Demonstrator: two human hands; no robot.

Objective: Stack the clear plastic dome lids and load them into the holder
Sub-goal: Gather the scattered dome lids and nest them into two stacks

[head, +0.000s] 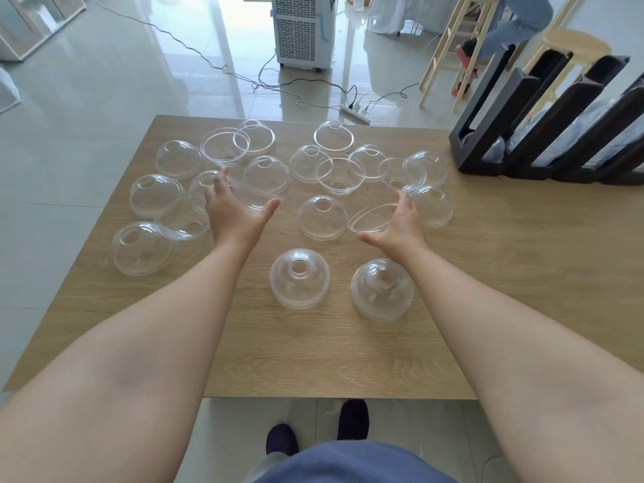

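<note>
Several clear dome lids lie scattered over the far half of the wooden table (313, 350), some dome-up, some rim-up. My left hand (231, 212) holds one tilted lid (258, 198) between thumb and fingers, just above the table. In my right hand (399, 223) another tilted lid (371, 217) is held the same way, rim facing left. Two short stacks of nested lids stand nearer to me, one (299, 282) at centre and one (382, 289) to its right. The black slotted holder (495, 109) stands at the table's far right, with lids lying in its channels.
Beyond the table are a white air cooler (301, 29), cables and a power strip (355, 111) on the tiled floor. Wooden stools (453, 40) stand at the back right, where another person sits. My feet show under the near table edge.
</note>
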